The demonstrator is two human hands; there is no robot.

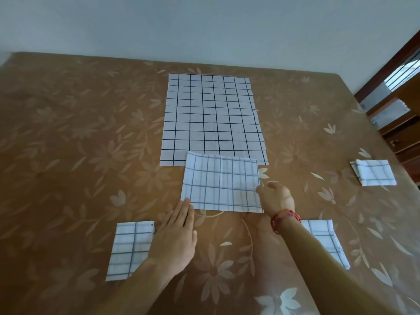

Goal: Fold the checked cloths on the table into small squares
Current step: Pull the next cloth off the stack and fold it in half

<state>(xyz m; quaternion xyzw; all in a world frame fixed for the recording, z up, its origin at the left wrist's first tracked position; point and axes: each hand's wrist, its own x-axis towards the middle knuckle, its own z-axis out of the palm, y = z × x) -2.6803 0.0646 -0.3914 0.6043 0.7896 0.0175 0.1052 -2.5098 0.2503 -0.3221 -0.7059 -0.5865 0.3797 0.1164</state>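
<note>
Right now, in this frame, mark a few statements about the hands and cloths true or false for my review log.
1. The left hand lies flat at the half-folded cloth's near left corner. True.
2. The right hand holds nothing. False: it pinches that cloth's right edge.
3. The large cloth lies spread open. True.
4. Only one cloth is folded small. False: three small folded cloths are there.
5. The red band is on the left wrist. False: right wrist.
</note>
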